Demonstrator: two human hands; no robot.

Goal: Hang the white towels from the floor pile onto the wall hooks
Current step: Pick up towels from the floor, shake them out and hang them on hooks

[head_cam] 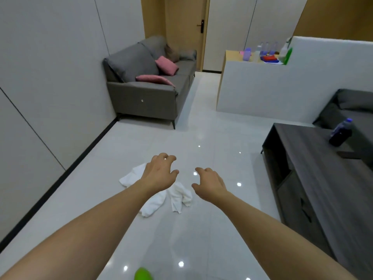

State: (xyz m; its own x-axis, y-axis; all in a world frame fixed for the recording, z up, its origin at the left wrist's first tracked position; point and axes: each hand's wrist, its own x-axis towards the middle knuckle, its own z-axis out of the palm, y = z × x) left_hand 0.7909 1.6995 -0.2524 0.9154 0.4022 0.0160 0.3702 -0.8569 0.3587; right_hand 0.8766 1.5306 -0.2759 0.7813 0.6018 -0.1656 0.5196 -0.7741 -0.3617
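**Hands above towel pile**

The left hand [159,174] and right hand [210,182] reached forward, fingers loosely curled, holding nothing. The white towels [177,196] lay crumpled on the glossy floor [201,229] beneath them, near the grey sofa [149,87].

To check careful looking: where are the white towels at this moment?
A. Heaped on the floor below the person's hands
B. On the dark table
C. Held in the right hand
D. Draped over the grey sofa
A: the white towels lie crumpled on the floor tiles, and both the left hand and the right hand hold nothing.
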